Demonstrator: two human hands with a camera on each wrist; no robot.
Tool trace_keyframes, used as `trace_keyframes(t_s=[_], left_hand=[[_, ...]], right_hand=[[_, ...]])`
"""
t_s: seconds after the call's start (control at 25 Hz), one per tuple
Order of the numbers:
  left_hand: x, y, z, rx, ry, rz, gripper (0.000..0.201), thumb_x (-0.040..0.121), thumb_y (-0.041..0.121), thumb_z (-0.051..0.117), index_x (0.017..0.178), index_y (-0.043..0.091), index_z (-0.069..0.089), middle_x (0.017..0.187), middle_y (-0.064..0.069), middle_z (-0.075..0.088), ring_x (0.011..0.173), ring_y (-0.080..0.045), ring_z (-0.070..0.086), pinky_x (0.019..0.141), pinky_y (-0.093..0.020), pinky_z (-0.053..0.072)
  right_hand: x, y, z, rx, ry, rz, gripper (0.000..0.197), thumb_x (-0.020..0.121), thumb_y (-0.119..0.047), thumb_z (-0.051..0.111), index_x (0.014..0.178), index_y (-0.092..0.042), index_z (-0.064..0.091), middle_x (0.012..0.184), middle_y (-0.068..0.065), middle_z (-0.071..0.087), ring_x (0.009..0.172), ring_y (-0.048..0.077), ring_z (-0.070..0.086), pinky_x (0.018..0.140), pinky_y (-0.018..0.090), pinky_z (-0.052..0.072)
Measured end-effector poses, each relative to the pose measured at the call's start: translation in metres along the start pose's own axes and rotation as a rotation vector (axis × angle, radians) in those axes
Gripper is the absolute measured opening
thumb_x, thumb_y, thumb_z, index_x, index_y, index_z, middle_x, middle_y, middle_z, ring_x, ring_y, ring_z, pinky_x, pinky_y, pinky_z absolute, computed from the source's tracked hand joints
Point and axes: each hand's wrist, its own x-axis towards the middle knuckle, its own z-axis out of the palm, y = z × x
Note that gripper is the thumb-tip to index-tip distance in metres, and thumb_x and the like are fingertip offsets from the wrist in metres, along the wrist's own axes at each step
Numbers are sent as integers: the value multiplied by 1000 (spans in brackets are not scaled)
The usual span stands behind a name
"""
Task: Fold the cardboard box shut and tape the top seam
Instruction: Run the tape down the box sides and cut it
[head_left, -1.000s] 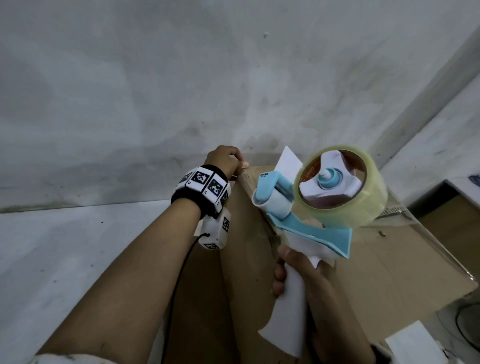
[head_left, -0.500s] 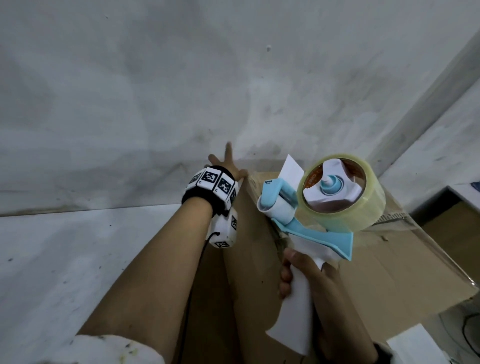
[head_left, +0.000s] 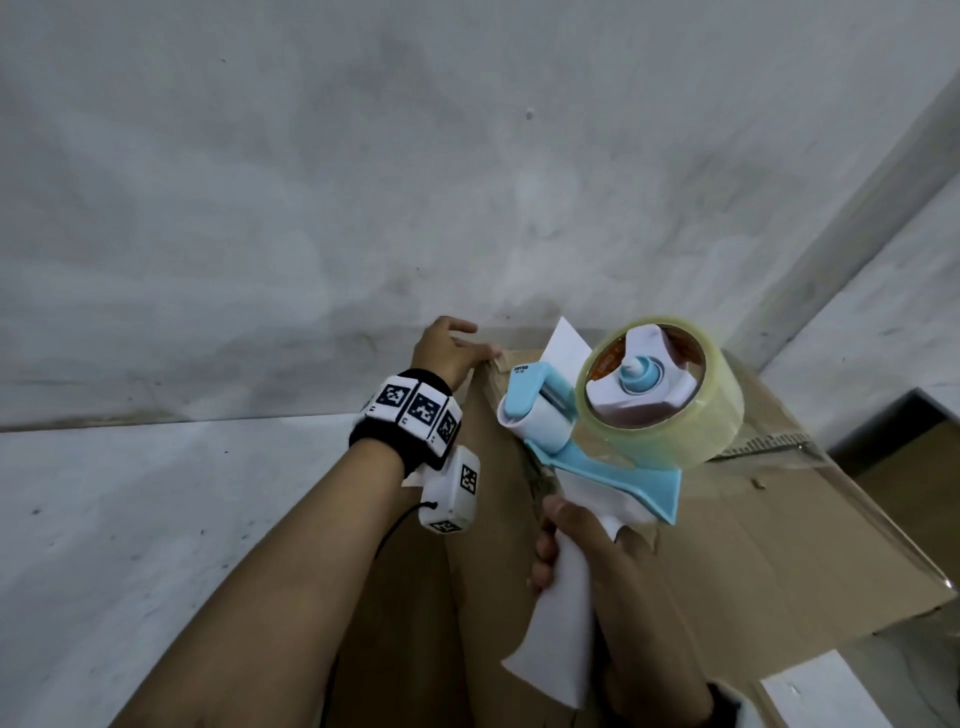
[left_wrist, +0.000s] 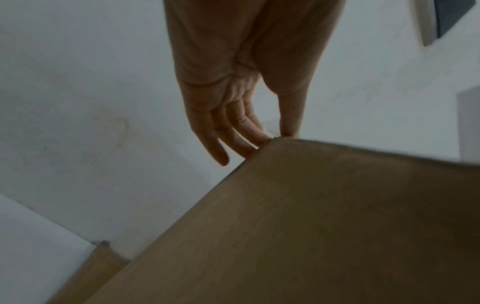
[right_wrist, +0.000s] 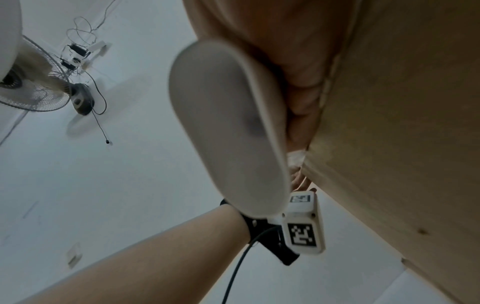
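Gripped in the right hand (head_left: 587, 545), the tape gun (head_left: 613, 415) sits on the box (head_left: 779, 545) top near its far left corner, where the left hand (head_left: 449, 351) rests with straight fingers (left_wrist: 233, 133) touching the edge. Flaps look folded down and clear tape already crosses the right part; the taping seems unfinished. White wall and floor surround the box, which fills the near right.

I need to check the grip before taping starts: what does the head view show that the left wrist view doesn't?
Only the head view shows the right hand gripping the tape dispenser, its clear tape roll over the box top.

Only the left wrist view shows the left hand's fingers straight, their tips touching the box's far corner beside the thumb.

Both show the left hand at that corner of the cardboard box and the pale wall.
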Motion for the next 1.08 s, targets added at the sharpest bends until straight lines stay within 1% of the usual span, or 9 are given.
trace_keyframes(t_s=[0.12, 0.32, 0.44, 0.56, 0.64, 0.76, 0.88, 1.0, 1.08], left_hand=[[8, 5, 2, -22, 50, -91, 38, 71, 2, 73, 79, 21, 42, 87, -10, 60, 93, -27, 61, 89, -43, 52], [17, 9, 10, 216, 216, -140, 29, 76, 11, 61, 94, 20, 39, 101, -9, 60, 91, -31, 61, 86, -33, 50], [18, 14, 9, 232, 182, -121, 17, 81, 8, 59, 80, 16, 44, 82, -6, 62, 78, -25, 59, 63, -21, 41], [18, 20, 1, 96, 34, -232, 32, 83, -2, 61, 61, 17, 47, 31, 8, 55, 32, -2, 54, 33, -11, 33], [12, 24, -3, 93, -59, -249, 28, 83, 2, 62, 63, 18, 52, 31, 12, 53, 31, 5, 51, 41, -16, 34], [6, 21, -7, 96, -170, -158, 11, 86, 6, 58, 86, 14, 65, 69, 8, 62, 64, 0, 55, 58, -20, 33], [10, 11, -10, 90, -266, -93, 23, 90, 10, 55, 109, 4, 64, 94, -3, 61, 86, -12, 56, 72, -26, 43], [12, -5, -5, 103, -227, -22, 20, 91, 20, 55, 100, 9, 68, 93, -12, 62, 94, -22, 56, 77, -28, 42], [14, -21, -2, 314, -150, 106, 32, 92, 33, 48, 68, 18, 61, 73, -15, 55, 82, -25, 55, 68, -25, 34]], right_hand=[[0, -5, 2, 23, -25, 16, 22, 88, -5, 53, 65, -4, 54, 42, 4, 47, 31, 11, 45, 33, 18, 39], [1, -9, 3, 7, -128, -44, 27, 75, -13, 62, 48, -14, 62, 48, 4, 52, 41, 13, 50, 44, 23, 43], [5, -7, 3, -18, -109, -4, 38, 84, -9, 58, 47, -13, 63, 49, 6, 53, 40, 16, 51, 43, 25, 42], [5, -8, 1, -14, -100, 52, 40, 86, -8, 55, 46, -12, 60, 45, 6, 52, 36, 15, 50, 38, 22, 41], [2, -12, 2, -3, -103, 102, 39, 87, -7, 54, 48, -8, 57, 43, 6, 51, 34, 14, 49, 37, 21, 41], [3, -14, 4, -6, -53, 123, 30, 87, -6, 53, 58, -4, 50, 40, 5, 48, 31, 13, 46, 36, 20, 40], [4, -12, 8, 36, 14, 151, 31, 89, -9, 51, 58, -6, 49, 36, 3, 47, 26, 11, 45, 31, 14, 37], [4, -8, 8, 48, 101, 138, 32, 90, -11, 51, 58, -7, 52, 38, 3, 48, 26, 11, 45, 31, 15, 38], [2, -6, 7, 42, 121, 105, 28, 89, -11, 52, 61, -7, 55, 41, 3, 49, 29, 11, 46, 32, 18, 40]])
